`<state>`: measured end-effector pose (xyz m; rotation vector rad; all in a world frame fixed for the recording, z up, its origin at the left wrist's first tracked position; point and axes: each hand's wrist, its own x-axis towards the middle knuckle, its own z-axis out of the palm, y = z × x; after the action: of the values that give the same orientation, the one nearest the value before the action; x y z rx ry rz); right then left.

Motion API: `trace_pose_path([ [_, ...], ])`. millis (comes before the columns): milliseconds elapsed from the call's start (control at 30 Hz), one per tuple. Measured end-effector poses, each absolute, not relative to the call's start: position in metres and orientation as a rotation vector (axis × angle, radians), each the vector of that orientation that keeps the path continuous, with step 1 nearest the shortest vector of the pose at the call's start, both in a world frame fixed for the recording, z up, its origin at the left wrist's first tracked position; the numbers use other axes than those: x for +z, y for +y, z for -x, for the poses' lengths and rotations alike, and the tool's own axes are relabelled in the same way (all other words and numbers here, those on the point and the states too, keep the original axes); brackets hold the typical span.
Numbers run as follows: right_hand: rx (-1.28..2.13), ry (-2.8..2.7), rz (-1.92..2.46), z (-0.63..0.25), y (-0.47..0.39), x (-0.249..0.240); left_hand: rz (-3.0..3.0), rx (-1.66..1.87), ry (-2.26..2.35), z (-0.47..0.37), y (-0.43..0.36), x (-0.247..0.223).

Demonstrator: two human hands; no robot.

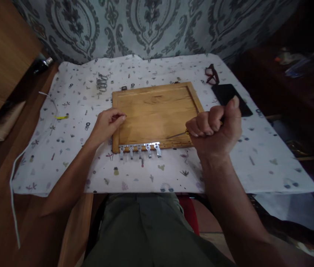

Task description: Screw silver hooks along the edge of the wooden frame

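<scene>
R hand [215, 128]: grip tight rnd thin-shafted tool [180, 134] | L hand [109, 121]: over wood brd [157, 115] edge, grip can't tell

The framed panel [154, 115] is smooth, faintly glossy wood, the hooks [139, 149] shiny metal, the counter cover [162, 67] matt and cloth-like.

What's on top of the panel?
Five metal hooks sit on the near edge of the wooden panel. The left hand overlaps its left rim; the right hand, gripping a screwdriver, hides the near right corner.
</scene>
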<state>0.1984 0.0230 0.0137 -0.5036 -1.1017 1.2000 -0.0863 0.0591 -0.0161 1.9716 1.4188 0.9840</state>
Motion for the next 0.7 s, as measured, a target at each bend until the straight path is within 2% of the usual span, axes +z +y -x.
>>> trace_pose_path([
  [233, 1.201, -1.112, 0.476, -0.199, 0.023, 0.015, -2.075, 0.915, 1.247, 0.073, 0.041, 0.003],
  [533, 1.23, -1.144, 0.438, -0.198, 0.023, 0.015, -2.336, 0.327, 0.918, 0.052, 0.037, 0.008],
  [700, 1.211, -1.129, 0.46, -0.197, 0.023, 0.017, -2.465, 0.199, 0.902, 0.045, 0.041, 0.004],
])
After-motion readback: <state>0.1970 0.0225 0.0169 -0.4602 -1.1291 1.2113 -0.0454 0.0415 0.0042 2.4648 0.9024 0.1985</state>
